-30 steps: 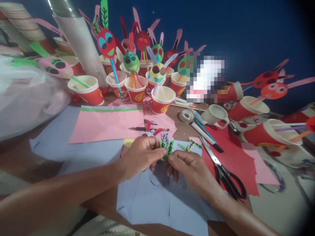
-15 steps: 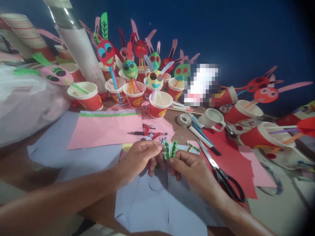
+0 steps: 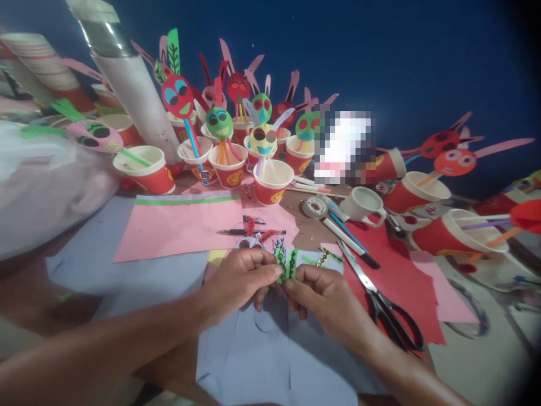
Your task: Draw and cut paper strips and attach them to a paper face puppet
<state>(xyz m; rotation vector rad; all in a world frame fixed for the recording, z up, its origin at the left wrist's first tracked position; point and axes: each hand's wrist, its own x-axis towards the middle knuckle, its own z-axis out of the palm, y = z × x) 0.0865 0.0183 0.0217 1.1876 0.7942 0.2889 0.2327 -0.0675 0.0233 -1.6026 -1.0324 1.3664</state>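
Note:
Two small green paper strips with black drawn patterns stand close together between my hands. My left hand (image 3: 252,273) is closed, its thumb and fingers pinching the left green paper strip (image 3: 281,265). Pinched in my right hand (image 3: 318,287) is the right green paper strip (image 3: 292,263). Just beyond lie red patterned paper strips (image 3: 270,235), a black pen (image 3: 236,232) and a pale cut-out (image 3: 250,242) partly hidden by my fingers. More patterned strips (image 3: 324,257) rest to the right. Under both hands spreads pale blue paper (image 3: 253,355).
Black-handled scissors (image 3: 380,304) lie on red paper (image 3: 416,293) at the right. Behind stand red paper cups (image 3: 274,189) with paper-faced figures, a white mug (image 3: 362,206), a tape roll (image 3: 315,207) and a tall flask (image 3: 135,101). A pink sheet (image 3: 177,228) lies left, near a white plastic bag (image 3: 46,192).
The two green strips have moved slightly down and closer together, with the left one now partly behind my left fingertips. My right hand has shifted a little lower.

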